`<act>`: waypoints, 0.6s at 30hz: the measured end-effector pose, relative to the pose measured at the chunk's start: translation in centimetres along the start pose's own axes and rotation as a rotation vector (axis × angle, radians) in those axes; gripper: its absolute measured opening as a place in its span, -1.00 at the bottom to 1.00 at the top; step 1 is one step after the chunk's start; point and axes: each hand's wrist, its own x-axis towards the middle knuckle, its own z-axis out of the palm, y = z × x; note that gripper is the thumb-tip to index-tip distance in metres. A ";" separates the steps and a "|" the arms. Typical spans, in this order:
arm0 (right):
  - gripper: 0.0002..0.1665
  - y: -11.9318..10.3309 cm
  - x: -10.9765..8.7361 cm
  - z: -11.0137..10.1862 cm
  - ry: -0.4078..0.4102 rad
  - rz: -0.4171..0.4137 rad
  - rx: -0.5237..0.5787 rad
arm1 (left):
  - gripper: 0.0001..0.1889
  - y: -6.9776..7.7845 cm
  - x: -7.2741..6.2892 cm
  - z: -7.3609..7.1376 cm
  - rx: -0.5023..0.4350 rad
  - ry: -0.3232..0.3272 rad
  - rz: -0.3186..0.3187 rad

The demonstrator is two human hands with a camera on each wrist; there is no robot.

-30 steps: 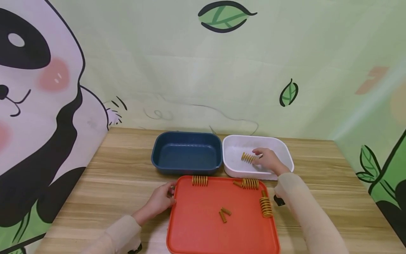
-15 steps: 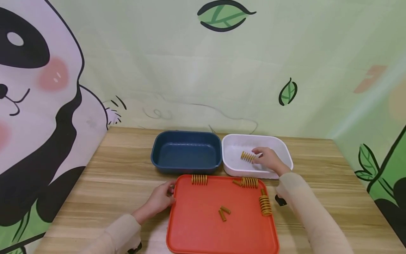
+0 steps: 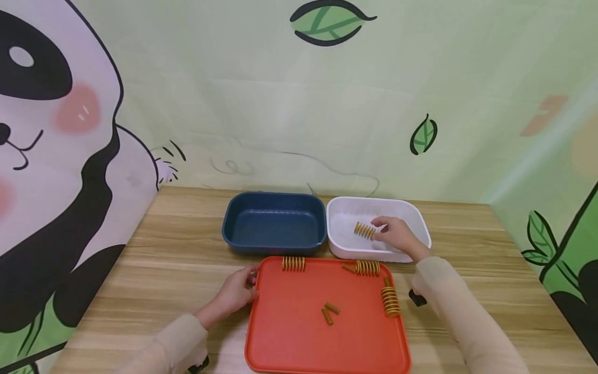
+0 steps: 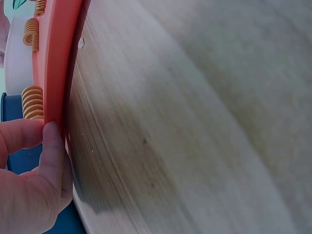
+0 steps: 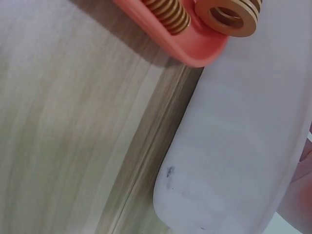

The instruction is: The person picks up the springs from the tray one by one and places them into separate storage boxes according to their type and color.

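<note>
My right hand [image 3: 396,235] reaches into the white bin [image 3: 343,253] and holds a large gold coil spring [image 3: 364,230] by its right end. Fingers partly hide that end. At the left edge of the red tray [image 3: 289,343], my left hand [image 3: 234,292] pinches the rim between thumb and finger, as the left wrist view also shows. Large springs lie along the tray's border: one spring [image 3: 293,264] at the back left, another spring [image 3: 367,268] at the back right, a third spring [image 3: 390,301] on the right. Two small springs [image 3: 329,311] lie mid-tray.
A dark blue bin [image 3: 273,249] stands to the left of the white one, both behind the tray. More small springs [image 3: 349,268] lie beside the large ones at the tray's right. The wooden table [image 3: 154,259] meets a printed cloth backdrop [image 3: 261,119].
My right sleeve has shifted slightly to the right. Both hands, the springs and the tray hold their places, apart from a slight drift of the whole view.
</note>
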 end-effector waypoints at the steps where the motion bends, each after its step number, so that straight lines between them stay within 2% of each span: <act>1: -0.57 0.0 -0.1 0.0 0.004 -0.009 0.000 | -0.43 0.0 0.0 0.0 0.003 -0.001 -0.001; 13: -0.60 0.0 -0.7 -0.1 0.005 -0.007 0.021 | -0.41 -0.1 -0.1 -0.1 -0.006 -0.009 0.015; 18: -0.61 0.0 -0.9 -0.1 0.016 -0.032 0.022 | -0.41 -0.1 -0.1 0.0 0.002 -0.009 0.010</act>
